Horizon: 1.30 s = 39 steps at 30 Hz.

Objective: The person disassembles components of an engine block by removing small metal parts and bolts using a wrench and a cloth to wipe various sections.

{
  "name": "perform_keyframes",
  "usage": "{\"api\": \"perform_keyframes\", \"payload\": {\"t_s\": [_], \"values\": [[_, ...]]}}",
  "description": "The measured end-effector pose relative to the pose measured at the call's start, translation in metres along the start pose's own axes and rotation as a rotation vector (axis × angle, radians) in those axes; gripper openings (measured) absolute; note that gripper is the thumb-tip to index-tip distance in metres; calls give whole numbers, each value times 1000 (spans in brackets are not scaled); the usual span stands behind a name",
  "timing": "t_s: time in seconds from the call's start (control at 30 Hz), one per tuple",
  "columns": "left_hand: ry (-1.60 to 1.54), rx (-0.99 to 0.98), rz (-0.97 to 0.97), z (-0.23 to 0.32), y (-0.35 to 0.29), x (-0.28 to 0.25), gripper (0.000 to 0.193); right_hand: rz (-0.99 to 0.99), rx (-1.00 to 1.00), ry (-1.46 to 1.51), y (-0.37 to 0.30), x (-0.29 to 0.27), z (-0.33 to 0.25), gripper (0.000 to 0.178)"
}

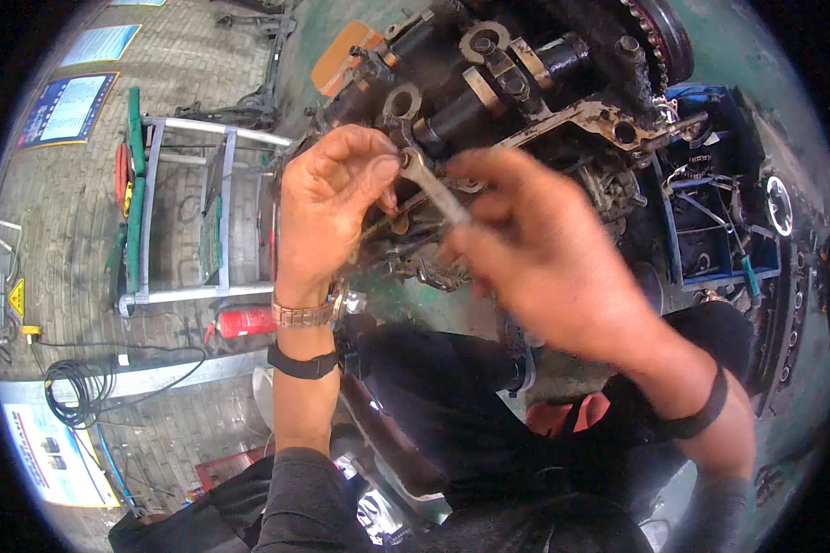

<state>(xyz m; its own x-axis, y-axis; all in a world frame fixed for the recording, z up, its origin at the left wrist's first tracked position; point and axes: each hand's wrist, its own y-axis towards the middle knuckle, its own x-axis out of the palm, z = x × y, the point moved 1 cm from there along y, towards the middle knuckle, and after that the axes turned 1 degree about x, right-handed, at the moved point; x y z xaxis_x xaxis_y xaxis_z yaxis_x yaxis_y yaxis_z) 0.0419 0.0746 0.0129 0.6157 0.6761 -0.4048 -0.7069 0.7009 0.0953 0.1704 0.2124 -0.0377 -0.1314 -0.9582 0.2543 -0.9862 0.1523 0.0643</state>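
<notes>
A metal wrench slants across the front of a dirty, oil-dark engine. My left hand is closed, thumb and fingertips pinched at the wrench's upper end, beside a small round fastener head. Motion smears my right hand, whose thumb and fingers close around the lower end of the wrench handle. Above the hands, a metal ring-shaped piece stands out from the engine. Part of the engine lies hidden behind my fingers.
A toothed wheel with a chain sits at the engine's far right. On the right stands a blue divided tray of tools and parts. Leftward are a metal frame rack, a red fire extinguisher and a coiled black cable.
</notes>
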Motion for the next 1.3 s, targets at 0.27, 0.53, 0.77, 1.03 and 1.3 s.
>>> {"api": "perform_keyframes", "payload": {"t_s": [0.27, 0.53, 0.77, 1.03, 1.3], "values": [[46, -5, 22, -1, 0, -1, 10, -30, 71, 124, 5, -34, -21, 26], [53, 3, 38, 2, -1, 1, 10, -16, 40, 49, 1, -11, -4, 24], [23, -13, 36, 2, -1, 2, 9, -18, -39, -104, -1, 4, 5, 21], [28, -28, 30, 2, -2, 1, 10, 60, -55, -32, 4, 29, 16, 24], [27, -21, 38, 0, 0, 1, 12, 43, -64, -125, 13, 27, 13, 17]]}}
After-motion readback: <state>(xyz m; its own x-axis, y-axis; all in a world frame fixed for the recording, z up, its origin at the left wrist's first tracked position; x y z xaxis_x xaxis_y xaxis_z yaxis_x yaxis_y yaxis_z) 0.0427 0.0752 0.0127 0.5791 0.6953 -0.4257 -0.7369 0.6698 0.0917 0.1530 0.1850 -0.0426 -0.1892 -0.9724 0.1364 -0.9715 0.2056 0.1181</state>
